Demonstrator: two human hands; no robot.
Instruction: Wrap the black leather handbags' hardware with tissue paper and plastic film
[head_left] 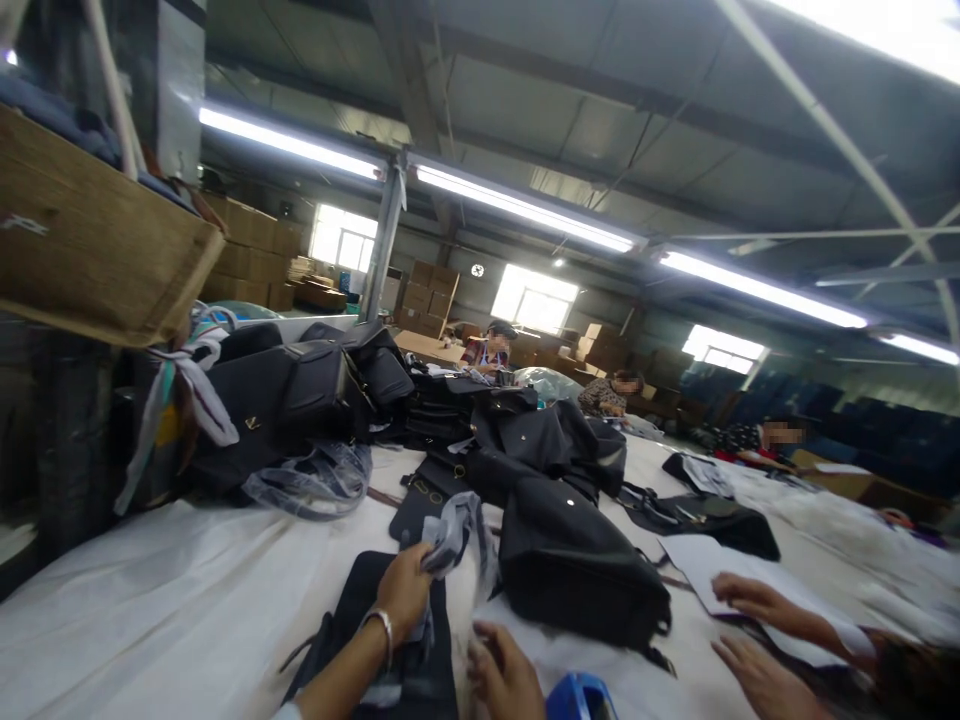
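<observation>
My left hand (405, 595), with a bracelet at the wrist, is closed on a dark strap wrapped in clear plastic (454, 530). Beneath that hand a flat black bag piece (360, 600) lies on the table. My right hand (508, 672) is low in the middle, its fingers loosely curled and slightly apart, with nothing visible in them. It is beside the hanging plastic, and I cannot tell whether it touches it. A black bag (577, 560) lies just beyond my right hand. Farther back lies a black panel with gold rings (427, 495).
A blue object (581, 697) stands at the bottom edge. To the right, a co-worker's hands (761, 605) are over white paper (705, 565). Black bags (285, 390) are piled at the back left, beside another plastic-wrapped strap (315, 485). A brown fabric container (97, 230) overhangs the left side.
</observation>
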